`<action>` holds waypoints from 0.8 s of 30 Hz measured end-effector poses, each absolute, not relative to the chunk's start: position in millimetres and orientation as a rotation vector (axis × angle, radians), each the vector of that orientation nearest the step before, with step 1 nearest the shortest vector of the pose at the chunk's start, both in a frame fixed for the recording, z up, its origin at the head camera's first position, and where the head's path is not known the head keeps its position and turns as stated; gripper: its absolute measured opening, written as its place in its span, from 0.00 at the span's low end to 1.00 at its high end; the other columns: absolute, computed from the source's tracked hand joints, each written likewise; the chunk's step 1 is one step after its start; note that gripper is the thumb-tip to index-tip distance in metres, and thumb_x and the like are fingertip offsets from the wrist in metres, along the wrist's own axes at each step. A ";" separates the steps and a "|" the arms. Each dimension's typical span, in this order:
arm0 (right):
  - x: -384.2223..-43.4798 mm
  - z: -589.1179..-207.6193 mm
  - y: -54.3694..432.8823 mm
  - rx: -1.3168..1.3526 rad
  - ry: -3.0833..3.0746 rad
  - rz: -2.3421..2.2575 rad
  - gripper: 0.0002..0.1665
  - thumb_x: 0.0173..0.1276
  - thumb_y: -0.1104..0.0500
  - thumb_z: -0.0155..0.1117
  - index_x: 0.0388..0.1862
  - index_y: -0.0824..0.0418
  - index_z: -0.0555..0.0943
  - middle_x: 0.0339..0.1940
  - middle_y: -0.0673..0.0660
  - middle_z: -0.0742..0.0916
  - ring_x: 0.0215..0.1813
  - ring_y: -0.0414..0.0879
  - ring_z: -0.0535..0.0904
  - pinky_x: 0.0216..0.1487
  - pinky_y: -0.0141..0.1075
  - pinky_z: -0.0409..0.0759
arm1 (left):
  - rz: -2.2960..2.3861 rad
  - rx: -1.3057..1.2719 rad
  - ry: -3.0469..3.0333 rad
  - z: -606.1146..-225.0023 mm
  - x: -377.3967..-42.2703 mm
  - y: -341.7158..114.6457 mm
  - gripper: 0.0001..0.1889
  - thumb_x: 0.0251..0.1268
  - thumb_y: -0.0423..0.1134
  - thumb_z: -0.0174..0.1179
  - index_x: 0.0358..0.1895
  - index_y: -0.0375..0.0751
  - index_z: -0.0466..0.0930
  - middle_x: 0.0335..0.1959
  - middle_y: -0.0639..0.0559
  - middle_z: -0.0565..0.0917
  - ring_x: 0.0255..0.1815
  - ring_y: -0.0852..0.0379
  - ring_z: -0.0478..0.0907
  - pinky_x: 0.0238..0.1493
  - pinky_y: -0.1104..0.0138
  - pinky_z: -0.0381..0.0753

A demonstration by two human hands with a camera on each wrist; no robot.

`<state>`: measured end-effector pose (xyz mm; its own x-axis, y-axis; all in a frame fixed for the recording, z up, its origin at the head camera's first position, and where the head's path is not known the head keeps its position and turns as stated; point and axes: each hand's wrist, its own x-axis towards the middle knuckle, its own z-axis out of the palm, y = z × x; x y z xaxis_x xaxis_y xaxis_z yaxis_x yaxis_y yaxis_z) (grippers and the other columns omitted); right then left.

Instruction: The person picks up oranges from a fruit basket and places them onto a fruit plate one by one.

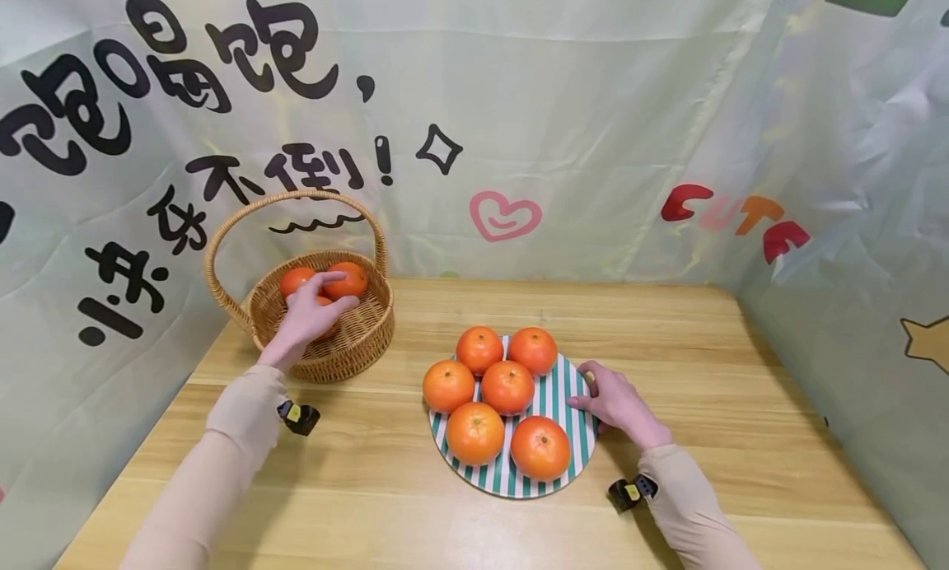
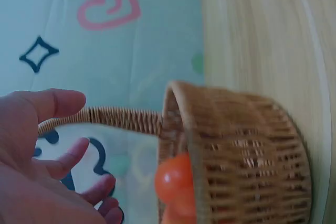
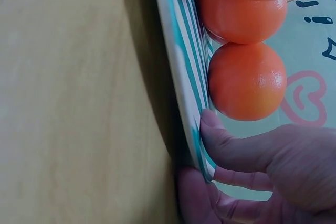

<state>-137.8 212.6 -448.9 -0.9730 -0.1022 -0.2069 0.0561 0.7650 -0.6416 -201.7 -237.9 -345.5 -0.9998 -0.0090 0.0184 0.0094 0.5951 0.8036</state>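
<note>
Printed cloth (image 1: 593, 142), bearing black characters, a pink heart and the coloured letters CUTE, rises beyond the far edge of a wood-grained desk (image 1: 741, 389) and along its sides. The wicker basket (image 1: 374, 339), with its tall arched handle, stands upright near the desk's far left corner. The round plate (image 1: 552, 395), striped green and white, lies to the right of the basket, between the desk's left and right edges and well in from the far edge. The left hand (image 1: 307, 310) hangs over the basket's opening, thumb and fingers spread apart with nothing gripped between them. The right hand (image 1: 615, 401) pinches the plate at the rim facing the desk's right edge, thumb on the upper face and fingers beneath. Six orange fruits (image 1: 507, 388) sit on the plate in three pairs, running from its far side to its near side. Three more fruits (image 1: 348, 282) lie inside the basket, one partly hidden by the left hand. A small black wrist camera (image 1: 299, 418) shows beside each sleeve cuff (image 1: 248, 401).
</note>
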 end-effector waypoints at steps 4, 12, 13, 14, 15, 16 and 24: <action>-138.8 -450.0 212.3 -0.028 2.725 -1.010 0.33 0.66 0.58 0.71 0.66 0.65 0.70 0.32 0.58 0.78 0.23 0.46 0.76 0.23 0.37 0.80 | -1.404 0.079 -2.826 -344.8 -204.1 -248.4 0.34 0.69 0.47 0.61 0.74 0.41 0.62 0.78 0.27 0.52 0.75 0.29 0.40 0.70 0.34 0.54; -139.6 -450.2 213.1 -0.011 2.717 -1.005 0.34 0.66 0.57 0.72 0.66 0.65 0.70 0.33 0.58 0.78 0.23 0.46 0.76 0.22 0.37 0.80 | -1.147 0.048 -2.980 -345.2 -214.2 -261.5 0.38 0.66 0.50 0.63 0.74 0.36 0.60 0.76 0.22 0.53 0.72 0.18 0.45 0.68 0.31 0.51; -139.7 -450.2 213.4 -0.011 2.717 -1.005 0.34 0.66 0.57 0.72 0.67 0.65 0.70 0.33 0.58 0.78 0.23 0.46 0.76 0.22 0.37 0.80 | -1.100 0.034 -3.004 -345.7 -215.5 -263.2 0.39 0.66 0.50 0.63 0.74 0.34 0.60 0.75 0.21 0.53 0.71 0.16 0.46 0.67 0.30 0.51; -139.7 -450.1 213.4 -0.014 2.718 -1.005 0.34 0.66 0.57 0.72 0.67 0.65 0.69 0.33 0.59 0.78 0.23 0.46 0.76 0.22 0.37 0.80 | -1.058 0.023 -3.029 -346.4 -216.7 -264.8 0.39 0.66 0.49 0.62 0.74 0.33 0.59 0.74 0.19 0.54 0.70 0.14 0.47 0.67 0.29 0.51; -139.9 -450.1 213.5 -0.010 2.716 -1.007 0.34 0.66 0.57 0.72 0.67 0.65 0.70 0.33 0.58 0.78 0.23 0.46 0.77 0.23 0.37 0.80 | -1.027 0.017 -3.055 -347.3 -217.9 -266.1 0.39 0.66 0.49 0.62 0.74 0.31 0.58 0.74 0.18 0.53 0.69 0.13 0.48 0.66 0.28 0.51; -139.9 -449.9 213.5 -0.008 2.714 -1.008 0.34 0.66 0.57 0.72 0.67 0.64 0.69 0.33 0.58 0.78 0.24 0.46 0.77 0.23 0.37 0.80 | -1.007 0.017 -3.081 -348.5 -219.3 -267.4 0.40 0.66 0.49 0.62 0.74 0.31 0.58 0.73 0.17 0.53 0.69 0.12 0.48 0.66 0.28 0.51; -139.5 -450.7 214.0 -0.024 2.719 -1.012 0.35 0.65 0.56 0.72 0.66 0.65 0.70 0.32 0.58 0.78 0.24 0.46 0.76 0.22 0.37 0.80 | -0.894 0.000 -3.193 -358.5 -231.8 -273.1 0.42 0.65 0.49 0.62 0.75 0.30 0.56 0.72 0.16 0.52 0.69 0.14 0.52 0.66 0.28 0.58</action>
